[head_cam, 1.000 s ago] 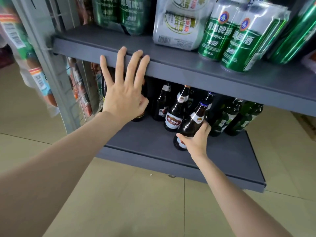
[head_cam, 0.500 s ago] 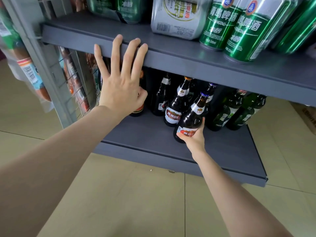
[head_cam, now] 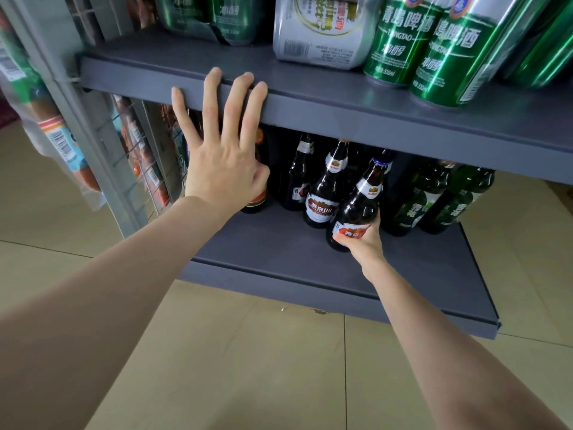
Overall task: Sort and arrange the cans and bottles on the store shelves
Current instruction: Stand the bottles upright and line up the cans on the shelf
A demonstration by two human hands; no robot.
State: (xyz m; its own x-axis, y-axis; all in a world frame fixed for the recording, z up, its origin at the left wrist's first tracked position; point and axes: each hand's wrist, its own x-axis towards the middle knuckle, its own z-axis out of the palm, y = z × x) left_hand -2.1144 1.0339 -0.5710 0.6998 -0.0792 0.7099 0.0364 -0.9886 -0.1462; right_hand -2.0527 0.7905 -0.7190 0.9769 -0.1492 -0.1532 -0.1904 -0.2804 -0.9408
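My right hand (head_cam: 361, 243) grips the base of a brown beer bottle (head_cam: 362, 203) with a white and red label, standing at the front of the lower shelf (head_cam: 279, 252). Behind it stand more brown bottles (head_cam: 324, 197) and, to the right, two green bottles (head_cam: 446, 203). My left hand (head_cam: 223, 150) rests flat with straight fingers against the front edge of the upper shelf (head_cam: 341, 110). It covers part of a dark bottle (head_cam: 257, 200) at the left.
On the upper shelf stand green beer cans (head_cam: 434, 51), a silver can pack (head_cam: 322, 29) and a dark green pack (head_cam: 210, 17). A wire mesh side panel (head_cam: 136, 156) with hanging packaged snacks (head_cam: 59, 141) closes the left. Tiled floor (head_cam: 248, 367) lies below.
My right hand has slid down the bottle's body toward its base and the bottle now stands more upright. My left hand stays on the upper shelf edge.
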